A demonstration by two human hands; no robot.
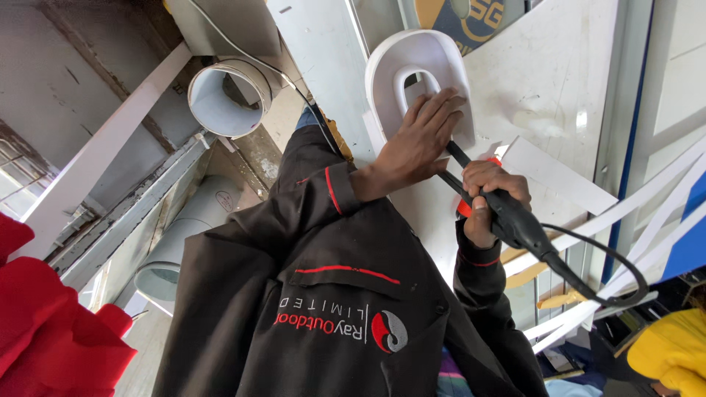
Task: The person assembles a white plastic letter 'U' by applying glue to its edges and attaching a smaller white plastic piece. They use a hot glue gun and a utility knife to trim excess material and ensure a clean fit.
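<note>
My left hand (421,141) lies flat on a white moulded piece (415,62) with a rounded outline and an oval opening, fingers spread over its lower edge. The piece rests on a white board (548,81). Just below it, my right hand (487,200) is closed around the black handle of a corded tool (515,220) with an orange part near the grip. The tool's thin front end points under my left hand toward the white piece, and its tip is hidden. A black cable (610,268) loops off to the right. My dark jacket (309,294) with red trim fills the lower middle.
A white rolled cylinder (220,99) lies at upper left, with a second one (184,239) below it. Red cloth (51,331) is at the lower left and a yellow object (673,349) at the lower right. Long white strips (632,213) cross the right side.
</note>
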